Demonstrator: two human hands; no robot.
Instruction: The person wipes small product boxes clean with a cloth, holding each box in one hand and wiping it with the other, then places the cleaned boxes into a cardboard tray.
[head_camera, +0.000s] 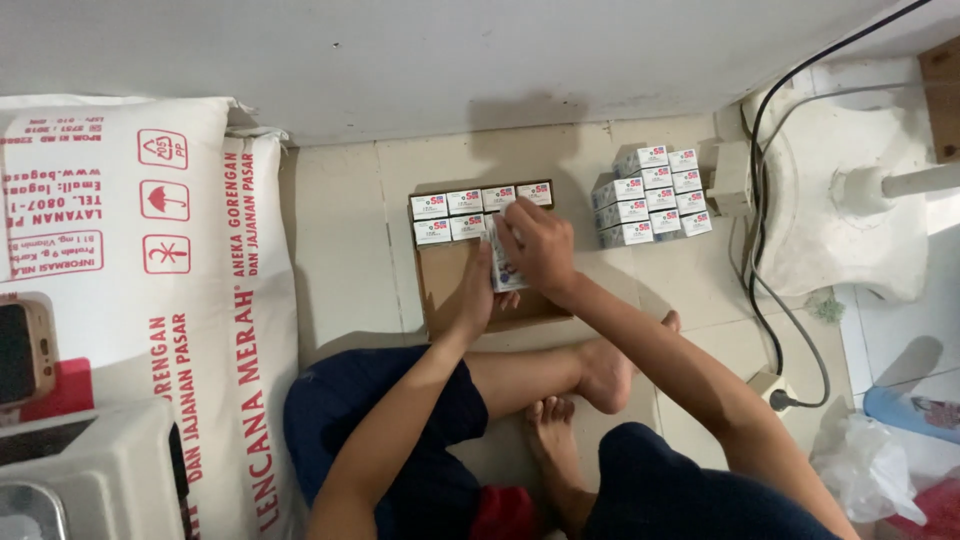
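Small box (505, 262): white carton held over the brown cardboard tray (445, 290), just below the two rows of boxes (470, 213) already in it.
Right hand (540, 245): fingers closed over the box's top.
Left hand (477, 290): steadies its lower side, fingers closed against it.
Risk: pressed in crooked, it could knock the packed rows askew.
Stack (652, 195): spare boxes piled loosely on the floor nearby; a stray elbow could topple them.

Your hands hold one small white box with red-and-blue label (505, 268) over a flat brown carton (450, 290), where two rows of matching boxes (462, 214) lie. A matching stack (652, 194) stands right. A white sack with red print (150, 260) lies left.
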